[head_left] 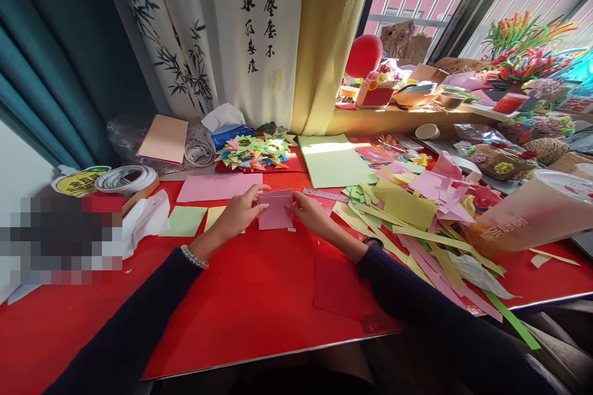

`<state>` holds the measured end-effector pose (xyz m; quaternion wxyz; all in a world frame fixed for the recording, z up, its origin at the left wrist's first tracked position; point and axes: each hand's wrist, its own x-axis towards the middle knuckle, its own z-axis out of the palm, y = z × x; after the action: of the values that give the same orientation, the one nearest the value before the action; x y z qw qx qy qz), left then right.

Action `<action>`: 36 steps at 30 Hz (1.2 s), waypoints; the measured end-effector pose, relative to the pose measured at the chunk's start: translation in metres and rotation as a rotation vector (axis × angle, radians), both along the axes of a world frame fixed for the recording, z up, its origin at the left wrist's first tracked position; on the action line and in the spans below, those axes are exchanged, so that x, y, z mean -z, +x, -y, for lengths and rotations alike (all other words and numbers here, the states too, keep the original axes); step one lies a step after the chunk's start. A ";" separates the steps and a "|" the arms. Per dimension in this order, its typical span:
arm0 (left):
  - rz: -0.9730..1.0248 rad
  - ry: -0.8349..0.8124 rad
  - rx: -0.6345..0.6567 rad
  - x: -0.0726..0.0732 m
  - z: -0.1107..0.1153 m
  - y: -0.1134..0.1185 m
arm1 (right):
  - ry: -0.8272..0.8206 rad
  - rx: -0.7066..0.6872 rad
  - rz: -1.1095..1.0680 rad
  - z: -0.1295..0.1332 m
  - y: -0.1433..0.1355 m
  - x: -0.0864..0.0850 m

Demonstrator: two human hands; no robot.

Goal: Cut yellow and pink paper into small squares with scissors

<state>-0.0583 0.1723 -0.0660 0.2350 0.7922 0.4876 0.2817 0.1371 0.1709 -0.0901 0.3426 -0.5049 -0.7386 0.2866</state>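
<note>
A small pink paper (275, 213) with creases along its top edge is held up between both hands over the red table. My left hand (252, 202) pinches its left edge, and my right hand (303, 207) pinches its upper right edge. Just below the paper's lower right corner lies a tiny pale scrap (291, 229). A yellow paper (214, 217) is partly covered by my left hand, with a green paper (183, 221) to its left. Behind them rests a larger pink sheet (217, 187). A ruler (327, 194) lies behind my right hand.
Paper strips (430, 241) and scraps heap up on the right beside a large cup (537, 213). Folded paper pieces (254, 151) and a big green sheet (336, 160) lie at the back. Tape rolls (126, 179) and white tissue (146, 219) are at left. The red table's (241, 315) front edge is near.
</note>
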 end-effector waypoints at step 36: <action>0.004 -0.192 0.010 -0.002 -0.020 -0.025 | -0.355 -0.138 0.181 -0.005 -0.011 -0.012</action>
<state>-0.0832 0.1925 -0.0635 0.3122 0.7680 0.5077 0.2343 0.1266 0.1760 -0.0780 0.1600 -0.5293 -0.7371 0.3885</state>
